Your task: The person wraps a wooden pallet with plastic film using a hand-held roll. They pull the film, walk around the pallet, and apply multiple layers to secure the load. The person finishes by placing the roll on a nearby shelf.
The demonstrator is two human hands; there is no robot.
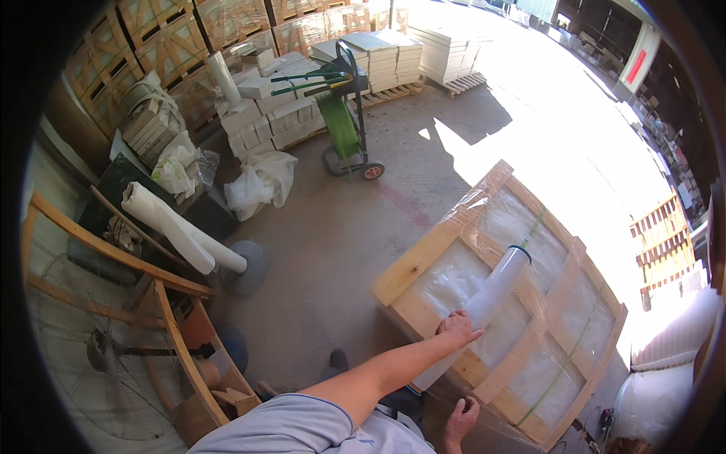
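A long roll of clear stretch film (499,281) lies slantwise across the near left part of a wooden crate (576,265). My left hand (457,330) is closed over the roll's middle, its thumb pointing right. Close to my body, beside the crate's near edge, my right hand (460,422) has its fingers curled; what they hold, if anything, I cannot make out. Shiny film covers the crate's slats, with white wrapped contents showing between them and green straps running across.
A green strapping cart (342,125) on wheels stands ahead, before stacked white boxes (283,121). To the left are a white roll on a stand (181,227), a wooden frame (162,291) and a floor fan (98,352). Wrapped white bundles (665,363) stand right of the crate.
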